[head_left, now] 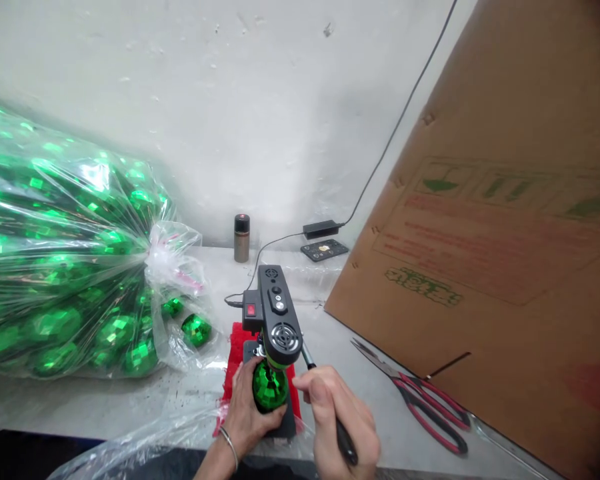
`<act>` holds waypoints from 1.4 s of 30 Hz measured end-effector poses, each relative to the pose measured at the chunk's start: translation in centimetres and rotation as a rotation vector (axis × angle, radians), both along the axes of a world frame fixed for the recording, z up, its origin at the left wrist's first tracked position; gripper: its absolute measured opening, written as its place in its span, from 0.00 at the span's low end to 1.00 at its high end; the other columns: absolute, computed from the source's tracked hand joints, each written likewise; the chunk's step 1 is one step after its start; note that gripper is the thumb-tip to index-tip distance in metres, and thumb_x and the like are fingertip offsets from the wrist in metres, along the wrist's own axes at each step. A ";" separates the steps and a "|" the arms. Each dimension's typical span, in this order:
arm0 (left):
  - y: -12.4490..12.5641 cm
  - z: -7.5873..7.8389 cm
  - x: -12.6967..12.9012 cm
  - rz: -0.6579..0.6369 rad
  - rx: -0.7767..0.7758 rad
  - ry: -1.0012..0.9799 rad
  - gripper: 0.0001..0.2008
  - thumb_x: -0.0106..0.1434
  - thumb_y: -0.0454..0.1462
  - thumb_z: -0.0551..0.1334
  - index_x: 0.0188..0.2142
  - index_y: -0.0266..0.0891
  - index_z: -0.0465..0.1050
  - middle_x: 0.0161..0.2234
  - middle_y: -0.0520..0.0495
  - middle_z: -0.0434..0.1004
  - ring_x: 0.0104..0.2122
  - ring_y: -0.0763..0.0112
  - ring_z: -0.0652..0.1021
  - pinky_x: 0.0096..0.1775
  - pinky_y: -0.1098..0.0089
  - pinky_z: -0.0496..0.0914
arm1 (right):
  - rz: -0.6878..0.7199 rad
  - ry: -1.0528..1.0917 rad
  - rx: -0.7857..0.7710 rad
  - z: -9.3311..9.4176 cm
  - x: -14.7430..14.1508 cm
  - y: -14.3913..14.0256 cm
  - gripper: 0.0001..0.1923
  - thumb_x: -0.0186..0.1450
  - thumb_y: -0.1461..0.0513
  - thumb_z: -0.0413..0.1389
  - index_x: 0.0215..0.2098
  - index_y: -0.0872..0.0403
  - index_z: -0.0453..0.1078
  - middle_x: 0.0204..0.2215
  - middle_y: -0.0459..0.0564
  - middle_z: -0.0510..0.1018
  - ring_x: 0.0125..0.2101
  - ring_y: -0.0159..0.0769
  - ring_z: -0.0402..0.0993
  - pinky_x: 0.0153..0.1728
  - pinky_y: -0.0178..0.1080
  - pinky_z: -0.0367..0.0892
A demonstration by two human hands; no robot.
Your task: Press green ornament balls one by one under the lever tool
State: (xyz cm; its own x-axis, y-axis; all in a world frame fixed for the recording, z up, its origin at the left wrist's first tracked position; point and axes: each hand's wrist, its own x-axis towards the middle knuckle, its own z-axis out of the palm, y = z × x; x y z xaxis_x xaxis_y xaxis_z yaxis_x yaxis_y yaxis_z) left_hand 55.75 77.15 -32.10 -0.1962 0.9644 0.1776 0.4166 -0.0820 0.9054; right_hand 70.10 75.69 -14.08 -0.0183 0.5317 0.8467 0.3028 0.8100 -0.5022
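left hand (245, 407): cupped round the green faceted ball (270, 388), fingers along its left side, thumb at its near right; a metal bangle (229, 445) sits at the wrist.
ball position: in the left hand, under the near end of the black machine (280, 310); contact with the machine's underside cannot be confirmed.
right hand (340, 420): clenched round the black grip of the lever (308, 357), whose metal rod runs from the fist up to the machine's right side.
machine: just beyond both hands; red switch (251, 309) on its left side.
red cloth (235, 353): beneath the machine, beside the left hand.
clear bag (70, 267): well left of the left hand, tied, filled with green faceted balls; a loose green ball (197, 330) lies near its neck.
scissors (415, 393): right of the right hand, blades pointing away, beside the cardboard box (480, 233).
rear items: beyond both hands, canister (241, 239) to the left, power adapter (322, 229) and phone (325, 250) to the right.
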 end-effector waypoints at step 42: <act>-0.4 -0.6 0.1 -0.016 0.077 0.035 0.37 0.49 0.42 0.72 0.60 0.38 0.73 0.54 0.34 0.82 0.55 0.39 0.81 0.59 0.38 0.75 | -0.234 0.143 0.115 -4.0 -1.9 0.2 0.16 0.78 0.64 0.50 0.34 0.51 0.73 0.23 0.44 0.75 0.21 0.31 0.71 0.25 0.37 0.69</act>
State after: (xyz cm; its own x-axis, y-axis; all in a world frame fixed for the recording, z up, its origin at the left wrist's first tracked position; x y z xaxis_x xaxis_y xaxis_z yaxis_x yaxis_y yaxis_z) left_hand 55.82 76.79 -32.69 -0.1730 0.9506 0.2576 0.4455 -0.1578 0.8813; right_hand 68.23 75.87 -18.10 0.2171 0.4077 0.8870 0.4209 0.7807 -0.4618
